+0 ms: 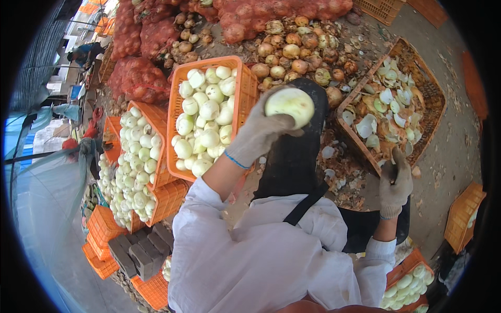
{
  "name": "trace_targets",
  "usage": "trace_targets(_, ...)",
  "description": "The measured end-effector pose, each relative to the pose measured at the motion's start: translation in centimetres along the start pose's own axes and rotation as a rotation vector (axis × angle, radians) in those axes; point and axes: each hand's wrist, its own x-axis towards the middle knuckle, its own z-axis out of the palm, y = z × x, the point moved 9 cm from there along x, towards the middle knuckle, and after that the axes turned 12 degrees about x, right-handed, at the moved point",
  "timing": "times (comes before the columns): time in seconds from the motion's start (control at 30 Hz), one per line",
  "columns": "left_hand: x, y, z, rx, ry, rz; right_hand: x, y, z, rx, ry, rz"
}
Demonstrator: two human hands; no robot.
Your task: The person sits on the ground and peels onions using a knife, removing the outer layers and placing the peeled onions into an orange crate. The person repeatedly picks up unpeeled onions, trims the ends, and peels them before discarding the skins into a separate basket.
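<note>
My left hand [260, 127], in a pale knit work glove with a blue cuff edge, grips a large peeled onion [289, 107] above my black-clad leg. An orange plastic crate [245, 92] heaped with peeled onions [209, 110] stands just left of that hand. On the other side, my gloved right hand [397, 182] is at the near edge of a tilted orange crate [354, 143] holding onion skins [385, 101]. Its fingers are bent and partly dark with dirt or shadow. Whether it holds something small is not visible.
Unpeeled onions [299, 64] lie piled on the ground ahead, before red mesh sacks [250, 19] of onions. More crates of peeled onions [137, 156] stand at left, near grey blocks [145, 250]. Skin scraps [340, 184] litter the floor. A person [86, 53] is far left.
</note>
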Motion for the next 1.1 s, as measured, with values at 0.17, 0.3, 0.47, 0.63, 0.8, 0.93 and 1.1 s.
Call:
trace_targets(0.17, -6.9, 13.0, -18.8, 0.636, 1.017, 0.706, -1.1, 9.6, -0.7, 0.367, 0.218, 0.374)
trace_targets(0.3, -0.9, 6.4, -30.0, 1.210, 0.567, -0.078, -2.4, 14.8, 2.8, 0.842, 0.216, 0.749)
trace_targets(0.47, 8.3, 3.3, -17.9, 0.917, 0.407, 0.318, -7.1, 19.0, 7.2, 0.941, 0.159, 1.003)
trace_targets(0.63, 19.8, -9.2, -12.0, 1.651, -0.099, -0.065, -6.9, 18.6, 7.1, 0.946, 0.179, 1.049)
trace_targets(0.8, 27.3, -11.9, -14.0, 1.928, 0.127, -0.047, -7.8, 17.1, 6.2, 0.856, 0.251, 1.047)
trace_targets(0.93, 31.3, -16.7, -15.4, 2.111, 0.201, -0.195, -8.2, 16.5, 6.2, 0.843, 0.268, 1.079)
trace_targets(1.1, 31.9, -17.2, -15.5, 2.045, 0.346, -0.155, -7.8, 15.4, 6.6, 0.857, 0.351, 1.195)
